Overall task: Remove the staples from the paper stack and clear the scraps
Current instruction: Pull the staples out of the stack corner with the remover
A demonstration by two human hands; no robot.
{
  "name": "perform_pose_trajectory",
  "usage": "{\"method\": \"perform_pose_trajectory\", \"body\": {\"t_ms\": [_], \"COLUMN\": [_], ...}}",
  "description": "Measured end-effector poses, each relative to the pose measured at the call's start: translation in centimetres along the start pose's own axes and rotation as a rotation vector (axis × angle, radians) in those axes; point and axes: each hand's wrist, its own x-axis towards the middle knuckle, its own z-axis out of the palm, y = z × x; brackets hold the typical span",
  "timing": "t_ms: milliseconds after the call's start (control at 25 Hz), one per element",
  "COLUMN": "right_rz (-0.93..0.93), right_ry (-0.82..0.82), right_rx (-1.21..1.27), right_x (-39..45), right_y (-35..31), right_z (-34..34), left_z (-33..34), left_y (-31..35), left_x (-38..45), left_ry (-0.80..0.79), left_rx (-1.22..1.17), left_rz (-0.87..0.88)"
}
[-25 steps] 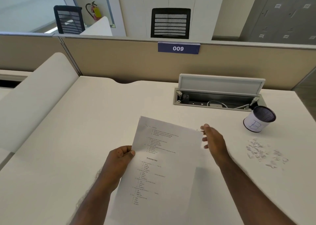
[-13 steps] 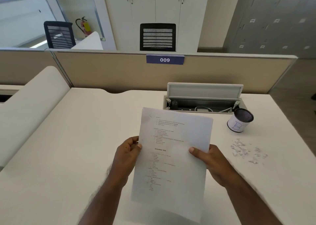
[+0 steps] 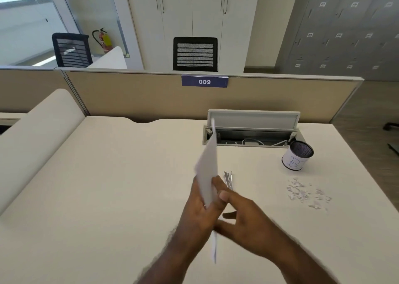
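Note:
The white paper stack stands almost edge-on to me above the middle of the desk, so its printed face is hidden. My left hand grips it from the left. My right hand presses against it from the right, thumb on the sheet. A small metal tool, likely a staple remover, lies on the desk just behind my right hand. A scatter of small white paper scraps lies on the desk to the right.
A mesh pen cup wrapped in white paper marked "B" stands beyond the scraps. Behind it the desk's cable tray is open with its lid raised. A beige partition closes the back of the white desk.
The paper has turned from facing me flat to nearly edge-on. Both hands have come together at its lower part. The metal tool, hidden before, now shows on the desk.

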Motion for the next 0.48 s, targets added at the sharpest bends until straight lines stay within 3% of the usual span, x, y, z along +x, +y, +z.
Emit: {"method": "perform_pose_trajectory", "body": {"t_ms": [80,160,240,320,480], "right_rz": [-0.053,-0.138,-0.152,-0.082,0.029], "right_ry": [-0.010,0.137,0.359,0.517,0.478], "right_rx": [-0.219,-0.242,-0.146,-0.034,0.426], "right_x": [-0.2,0.0,1.0,2.5,4.3], "right_y": [-0.4,-0.8,-0.4,0.0,-0.2], "right_z": [0.2,-0.2,-1.3,-3.1,-6.4], "left_z": [-0.8,-1.7,-2.9,-4.2,-6.4], "left_y": [0.3,0.6,0.8,1.0,1.7], "left_x": [0.4,0.8,1.1,1.2,0.8], "left_ry": [0.101,0.230,0.274,0.220,0.072], "left_rx": [-0.019,-0.044,-0.101,-0.134,-0.210], "left_rz": [0.010,0.004,-0.033,-0.068,-0.131]}}
